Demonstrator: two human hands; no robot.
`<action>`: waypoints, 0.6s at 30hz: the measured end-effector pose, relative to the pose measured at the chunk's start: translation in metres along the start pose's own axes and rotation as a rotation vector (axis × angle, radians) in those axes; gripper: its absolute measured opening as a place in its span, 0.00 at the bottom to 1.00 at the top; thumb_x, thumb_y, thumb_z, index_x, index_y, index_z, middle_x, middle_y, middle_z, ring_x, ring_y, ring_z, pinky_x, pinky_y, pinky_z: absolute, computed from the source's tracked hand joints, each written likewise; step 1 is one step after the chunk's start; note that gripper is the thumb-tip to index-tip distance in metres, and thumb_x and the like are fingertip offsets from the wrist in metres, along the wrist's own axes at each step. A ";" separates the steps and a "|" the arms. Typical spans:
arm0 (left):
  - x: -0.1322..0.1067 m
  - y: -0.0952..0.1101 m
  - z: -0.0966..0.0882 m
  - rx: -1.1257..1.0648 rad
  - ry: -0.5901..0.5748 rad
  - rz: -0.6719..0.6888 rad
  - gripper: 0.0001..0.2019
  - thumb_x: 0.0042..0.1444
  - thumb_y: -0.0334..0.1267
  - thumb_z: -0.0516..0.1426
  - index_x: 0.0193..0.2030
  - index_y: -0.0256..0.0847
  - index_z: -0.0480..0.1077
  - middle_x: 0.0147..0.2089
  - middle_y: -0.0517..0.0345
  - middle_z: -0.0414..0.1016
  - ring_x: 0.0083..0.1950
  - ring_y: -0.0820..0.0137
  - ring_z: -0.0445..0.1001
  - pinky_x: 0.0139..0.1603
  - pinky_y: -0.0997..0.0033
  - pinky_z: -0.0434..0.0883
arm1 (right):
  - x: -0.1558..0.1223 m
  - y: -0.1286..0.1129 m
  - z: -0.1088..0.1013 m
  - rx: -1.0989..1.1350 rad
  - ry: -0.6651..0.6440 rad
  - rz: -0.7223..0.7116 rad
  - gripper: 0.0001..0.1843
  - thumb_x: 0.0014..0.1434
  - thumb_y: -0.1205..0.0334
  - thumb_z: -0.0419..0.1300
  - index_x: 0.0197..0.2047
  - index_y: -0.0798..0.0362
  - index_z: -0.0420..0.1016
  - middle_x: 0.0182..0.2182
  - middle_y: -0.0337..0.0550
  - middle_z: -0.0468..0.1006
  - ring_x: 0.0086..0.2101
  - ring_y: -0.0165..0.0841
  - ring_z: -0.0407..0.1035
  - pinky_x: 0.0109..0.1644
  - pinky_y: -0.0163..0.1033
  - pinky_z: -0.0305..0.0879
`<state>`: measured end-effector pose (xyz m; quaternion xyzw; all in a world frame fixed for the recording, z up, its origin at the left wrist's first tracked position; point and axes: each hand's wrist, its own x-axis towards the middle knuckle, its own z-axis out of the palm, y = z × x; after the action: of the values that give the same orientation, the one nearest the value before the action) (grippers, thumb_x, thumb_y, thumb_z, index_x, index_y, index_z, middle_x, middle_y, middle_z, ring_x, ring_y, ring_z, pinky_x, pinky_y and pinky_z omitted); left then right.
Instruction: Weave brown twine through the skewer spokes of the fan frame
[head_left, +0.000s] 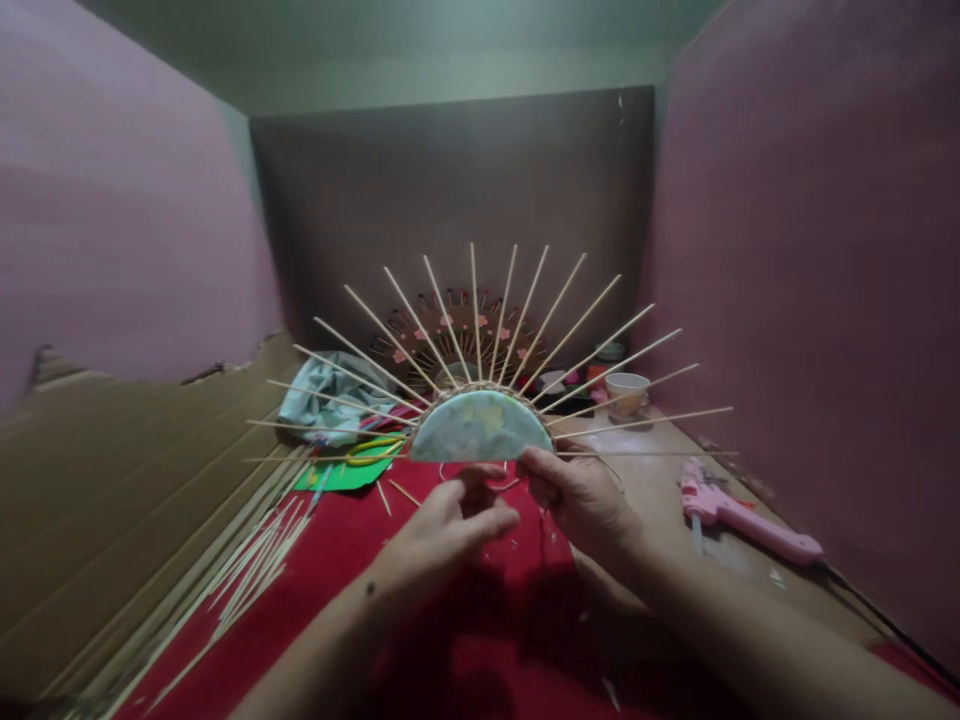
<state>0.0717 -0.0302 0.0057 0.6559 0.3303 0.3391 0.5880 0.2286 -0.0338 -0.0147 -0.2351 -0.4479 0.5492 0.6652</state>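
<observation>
A half-round, pale blue-green fan piece [476, 428] stands upright in front of me, with thin wooden sticks [474, 310] spreading from its curved edge like rays. My right hand [574, 495] pinches its lower right corner between thumb and fingers. Just below the straight bottom edge is my left hand [469, 515], its thumb and fingers apart and nothing visible between them. A thin strand of cord [514, 484] shows near the fingertips; whether either hand touches it I cannot tell.
Loose sticks [255, 560] lie at the left on red cloth [337, 600]. Yellow-handled scissors [371, 452] rest on green sheet [330, 478] beside crumpled pale fabric [330, 390]. A pink glue gun [750, 520] and a cup [627, 395] are at the right. Behind stands a decorated brown half-round piece [420, 335].
</observation>
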 end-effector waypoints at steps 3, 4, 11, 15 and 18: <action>0.019 -0.009 0.013 -0.519 0.075 0.232 0.09 0.46 0.36 0.60 0.35 0.38 0.71 0.37 0.54 0.74 0.41 0.68 0.70 0.39 0.72 0.67 | -0.003 0.003 0.004 0.050 -0.011 0.014 0.07 0.49 0.64 0.61 0.26 0.56 0.67 0.15 0.30 0.57 0.16 0.20 0.45 0.19 0.32 0.39; 0.023 -0.008 0.017 -0.661 0.081 0.253 0.07 0.45 0.36 0.60 0.33 0.38 0.72 0.36 0.55 0.74 0.41 0.68 0.71 0.41 0.71 0.67 | -0.005 0.004 0.006 0.060 -0.010 0.026 0.06 0.49 0.64 0.61 0.26 0.56 0.67 0.15 0.29 0.57 0.16 0.19 0.45 0.19 0.32 0.38; 0.033 0.005 0.026 -0.922 0.029 0.192 0.08 0.51 0.32 0.55 0.38 0.34 0.71 0.36 0.53 0.75 0.32 0.71 0.72 0.29 0.74 0.69 | -0.013 0.007 0.009 -0.084 0.000 0.062 0.11 0.49 0.58 0.61 0.24 0.56 0.66 0.14 0.30 0.55 0.16 0.21 0.47 0.20 0.32 0.40; 0.029 0.004 0.024 -0.932 0.028 0.196 0.06 0.52 0.32 0.54 0.34 0.37 0.71 0.29 0.57 0.74 0.25 0.72 0.71 0.20 0.76 0.65 | -0.018 0.007 0.010 -0.256 0.049 0.123 0.15 0.49 0.52 0.60 0.22 0.56 0.68 0.17 0.33 0.61 0.19 0.23 0.51 0.23 0.33 0.46; 0.026 0.000 0.021 -0.928 0.028 0.156 0.06 0.52 0.34 0.53 0.35 0.37 0.71 0.31 0.55 0.75 0.27 0.69 0.72 0.22 0.74 0.67 | -0.020 0.007 0.011 -0.278 0.029 0.136 0.15 0.49 0.52 0.60 0.23 0.56 0.68 0.19 0.35 0.63 0.20 0.23 0.53 0.24 0.33 0.48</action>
<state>0.1040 -0.0203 0.0058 0.3419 0.1016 0.5029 0.7873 0.2157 -0.0530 -0.0216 -0.3626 -0.4929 0.5223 0.5939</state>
